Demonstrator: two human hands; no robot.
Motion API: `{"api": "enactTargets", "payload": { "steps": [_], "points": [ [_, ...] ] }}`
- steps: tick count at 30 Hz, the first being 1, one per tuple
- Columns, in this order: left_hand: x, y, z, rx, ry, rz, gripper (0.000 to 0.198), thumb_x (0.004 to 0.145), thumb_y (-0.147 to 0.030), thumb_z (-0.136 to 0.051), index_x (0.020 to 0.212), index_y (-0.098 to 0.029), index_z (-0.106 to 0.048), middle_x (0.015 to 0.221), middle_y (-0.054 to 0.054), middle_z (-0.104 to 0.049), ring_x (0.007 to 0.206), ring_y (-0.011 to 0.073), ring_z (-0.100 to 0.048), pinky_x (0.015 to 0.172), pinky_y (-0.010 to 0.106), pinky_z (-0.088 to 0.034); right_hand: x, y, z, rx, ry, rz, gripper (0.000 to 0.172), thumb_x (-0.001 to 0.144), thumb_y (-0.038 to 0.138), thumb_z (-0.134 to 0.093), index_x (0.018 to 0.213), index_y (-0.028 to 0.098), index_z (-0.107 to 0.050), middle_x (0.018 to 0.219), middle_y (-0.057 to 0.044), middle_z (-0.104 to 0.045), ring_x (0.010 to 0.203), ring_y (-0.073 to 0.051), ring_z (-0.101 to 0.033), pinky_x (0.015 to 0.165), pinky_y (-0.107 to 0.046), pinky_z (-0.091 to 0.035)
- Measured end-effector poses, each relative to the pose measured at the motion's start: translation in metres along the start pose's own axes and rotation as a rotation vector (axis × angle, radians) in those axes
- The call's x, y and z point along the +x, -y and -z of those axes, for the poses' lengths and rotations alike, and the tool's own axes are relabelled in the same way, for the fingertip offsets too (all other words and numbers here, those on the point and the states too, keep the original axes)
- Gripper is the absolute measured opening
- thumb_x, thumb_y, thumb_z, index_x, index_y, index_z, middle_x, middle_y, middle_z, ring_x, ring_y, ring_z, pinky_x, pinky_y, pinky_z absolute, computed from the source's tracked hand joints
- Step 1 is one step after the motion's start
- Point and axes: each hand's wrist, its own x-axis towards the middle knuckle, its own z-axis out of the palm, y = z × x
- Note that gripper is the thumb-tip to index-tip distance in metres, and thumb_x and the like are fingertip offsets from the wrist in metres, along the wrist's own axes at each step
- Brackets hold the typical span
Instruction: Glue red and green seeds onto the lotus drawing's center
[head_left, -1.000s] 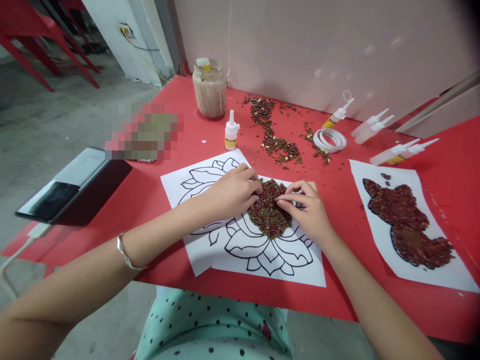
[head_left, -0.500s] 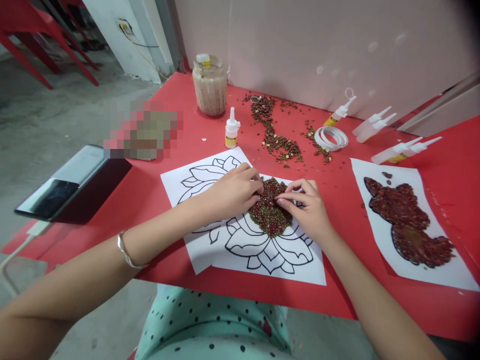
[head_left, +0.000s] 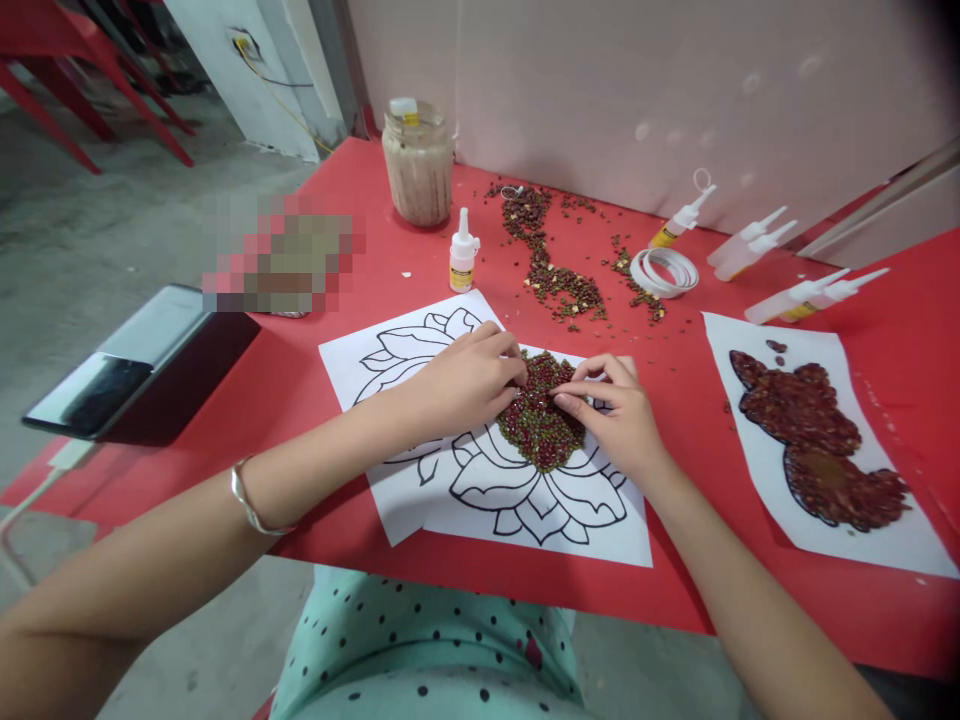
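A white sheet with a black lotus outline lies on the red table. Its centre is filled with a patch of red and green beans. My left hand rests on the left edge of that patch, fingers curled and pressed together on the beans. My right hand lies on the right edge, thumb and forefinger pinched at the beans. What either pinch holds is too small to make out.
A loose trail of beans, a small glue bottle, a jar, a tape roll and several glue bottles lie behind. A finished bean picture sits right; a phone on a dark box left.
Both hands stay at the bean patch with only slight finger shifts. The view has tipped down a little.
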Motion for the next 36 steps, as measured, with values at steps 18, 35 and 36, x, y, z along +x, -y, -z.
{"api": "enactTargets", "payload": {
  "steps": [18, 35, 36],
  "points": [
    [-0.0002, 0.0011, -0.002, -0.018, -0.01, -0.007, 0.02, 0.085, -0.013, -0.048, 0.092, -0.013, -0.067, 0.098, 0.009, -0.059, 0.096, 0.0215, -0.048, 0.089, 0.035, -0.042, -0.0003, 0.0002, 0.0004, -0.028, -0.018, -0.027, 0.009, 0.081, 0.028, -0.064, 0.08, 0.03, -0.074, 0.085, -0.004, -0.057, 0.09, -0.022, -0.048, 0.083, -0.043, -0.045],
    [-0.0005, 0.001, -0.003, -0.015, -0.025, -0.03, 0.022, 0.086, -0.014, -0.046, 0.092, -0.013, -0.067, 0.096, 0.01, -0.06, 0.096, 0.0215, -0.048, 0.088, 0.036, -0.043, -0.0011, 0.0002, -0.0003, -0.055, -0.034, 0.061, 0.011, 0.081, 0.025, -0.064, 0.08, 0.031, -0.074, 0.083, -0.004, -0.058, 0.087, -0.021, -0.048, 0.076, -0.041, -0.045],
    [-0.0007, 0.0008, -0.0028, -0.018, -0.028, -0.033, 0.022, 0.087, -0.014, -0.045, 0.091, -0.014, -0.067, 0.096, 0.01, -0.06, 0.096, 0.0215, -0.048, 0.088, 0.036, -0.043, -0.0011, 0.0002, 0.0, -0.06, -0.035, 0.064, 0.011, 0.081, 0.026, -0.064, 0.08, 0.031, -0.074, 0.083, -0.004, -0.059, 0.087, -0.022, -0.048, 0.075, -0.041, -0.045]
  ]
}}
